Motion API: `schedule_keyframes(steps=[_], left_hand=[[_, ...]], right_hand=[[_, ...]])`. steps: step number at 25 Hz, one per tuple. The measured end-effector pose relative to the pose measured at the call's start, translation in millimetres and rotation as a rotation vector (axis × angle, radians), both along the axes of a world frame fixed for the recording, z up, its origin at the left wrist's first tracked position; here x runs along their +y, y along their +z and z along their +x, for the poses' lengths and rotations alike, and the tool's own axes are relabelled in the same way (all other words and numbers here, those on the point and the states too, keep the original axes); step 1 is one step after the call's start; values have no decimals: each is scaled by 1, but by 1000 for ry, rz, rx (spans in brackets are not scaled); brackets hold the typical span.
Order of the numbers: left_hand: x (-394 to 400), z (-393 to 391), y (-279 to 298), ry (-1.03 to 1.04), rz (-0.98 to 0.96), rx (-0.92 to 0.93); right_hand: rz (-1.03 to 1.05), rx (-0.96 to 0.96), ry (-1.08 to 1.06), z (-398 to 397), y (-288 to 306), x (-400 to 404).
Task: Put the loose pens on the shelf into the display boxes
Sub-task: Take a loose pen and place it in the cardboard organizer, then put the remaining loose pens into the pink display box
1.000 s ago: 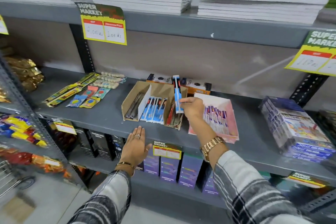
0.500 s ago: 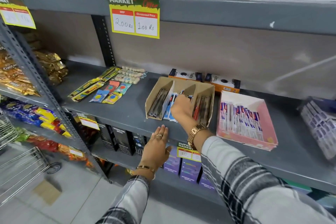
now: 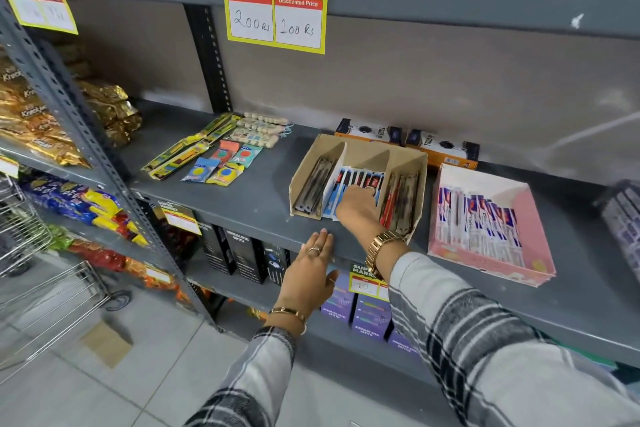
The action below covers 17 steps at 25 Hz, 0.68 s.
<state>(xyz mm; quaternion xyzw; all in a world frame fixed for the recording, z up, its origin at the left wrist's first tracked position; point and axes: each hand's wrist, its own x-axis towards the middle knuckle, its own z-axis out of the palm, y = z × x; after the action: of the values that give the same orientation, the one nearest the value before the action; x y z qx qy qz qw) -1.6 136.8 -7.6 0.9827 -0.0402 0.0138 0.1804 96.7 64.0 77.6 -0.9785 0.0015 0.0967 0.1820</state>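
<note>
A brown cardboard display box point(image 3: 360, 149) with three compartments stands on the grey shelf point(image 3: 249, 198). Dark pens point(image 3: 315, 184) fill its left slot, blue packed pens point(image 3: 356, 178) the middle one, red pens point(image 3: 398, 201) the right one. My right hand point(image 3: 356, 208) lies palm down in the middle slot, its fingers on the blue pens; whether it grips one is hidden. At the shelf's front edge, my left hand point(image 3: 311, 267) rests flat and holds nothing. To the right, a pink display box point(image 3: 533, 215) holds white and blue pen packs point(image 3: 478, 218).
Long yellow packs point(image 3: 180, 156) and small colourful packets point(image 3: 225, 163) lie loose on the shelf's left part. Two orange boxes point(image 3: 443, 149) sit behind the cardboard box. A price sign point(image 3: 275, 0) hangs from the shelf above. A wire trolley point(image 3: 41, 288) stands at the lower left.
My right hand has brought the blue pen pack down from above the box into its middle compartment. The view has shifted right and closer. My left hand has stayed on the shelf edge.
</note>
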Motion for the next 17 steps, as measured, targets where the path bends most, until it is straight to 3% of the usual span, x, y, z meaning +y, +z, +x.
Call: schedule_keyframes(steps=[8, 13, 17], left_hand=[[-4, -1, 5, -4, 53, 32], [-22, -2, 10, 55, 164, 60], [-61, -8, 10, -78, 190, 5]], right_hand=[[-159, -475, 180, -12, 27, -27], [-195, -632, 173, -22, 25, -81], [-216, -666, 34, -32, 22, -143]])
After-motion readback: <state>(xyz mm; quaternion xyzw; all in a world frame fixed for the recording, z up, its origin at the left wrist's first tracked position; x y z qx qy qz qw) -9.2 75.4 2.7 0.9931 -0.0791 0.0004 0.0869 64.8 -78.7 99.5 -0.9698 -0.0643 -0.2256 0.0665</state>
